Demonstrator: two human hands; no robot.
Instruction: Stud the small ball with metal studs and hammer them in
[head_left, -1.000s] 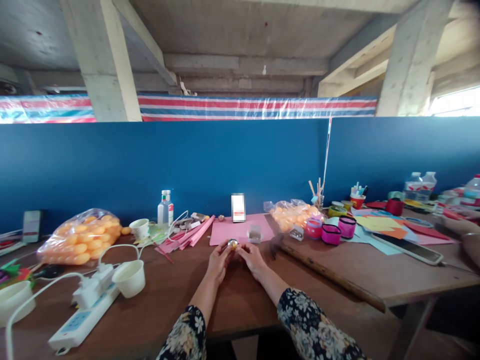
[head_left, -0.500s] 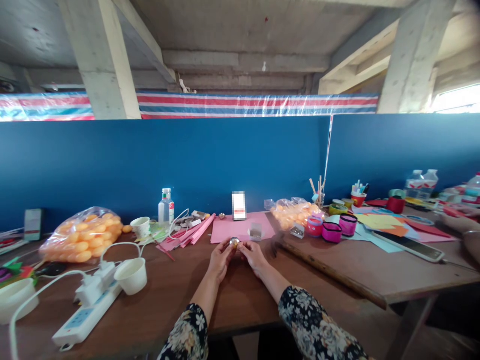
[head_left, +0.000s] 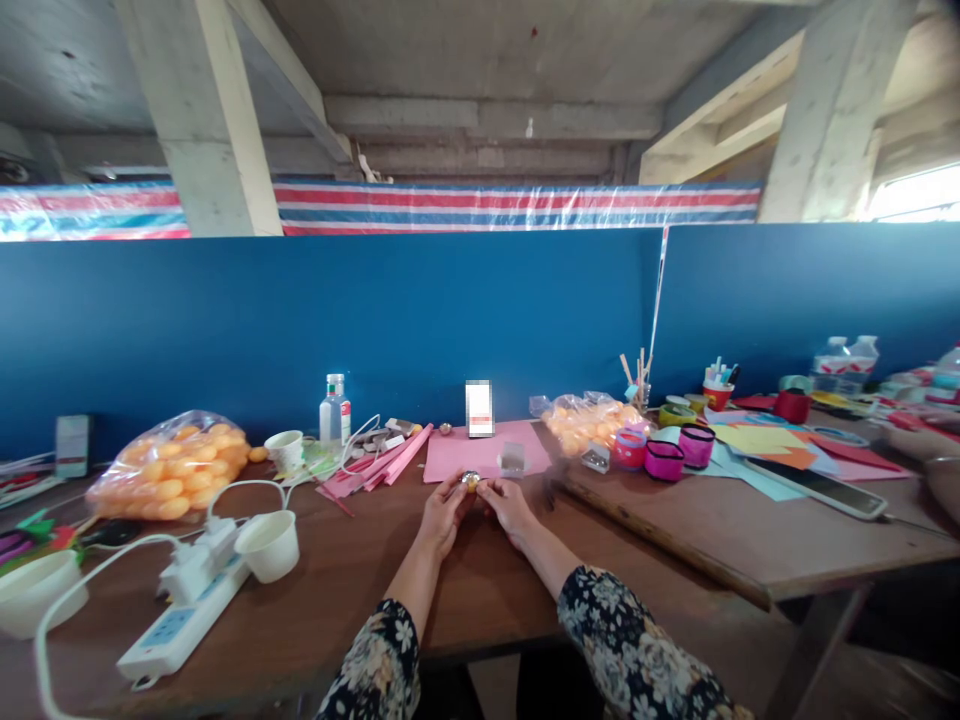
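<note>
A small shiny metallic ball (head_left: 470, 479), silvery with a golden tint, is held just in front of the pink sheet (head_left: 457, 458). The fingertips of my left hand (head_left: 445, 510) grip it from one side. From the other side, my right hand (head_left: 510, 508) pinches at it with thumb and forefinger. Its finer details are too small to make out. A similar shiny ball (head_left: 445, 428) rests near the back edge of the pink sheet. On the sheet's right part lies a small clear packet (head_left: 513, 459), and a phone-like white screen (head_left: 480, 410) stands upright behind.
A bag of orange balls (head_left: 169, 470) and a power strip (head_left: 180, 625) with paper cups (head_left: 267, 547) lie left. To the right are another bag of orange balls (head_left: 589, 424), pink-purple rings (head_left: 664, 461), a wooden stick (head_left: 660, 540) and coloured paper (head_left: 757, 441). A person's arm shows far right.
Both hands stay on the shiny ball with almost the same grip. The whole view has shifted very slightly; nothing on the table has visibly been moved.
</note>
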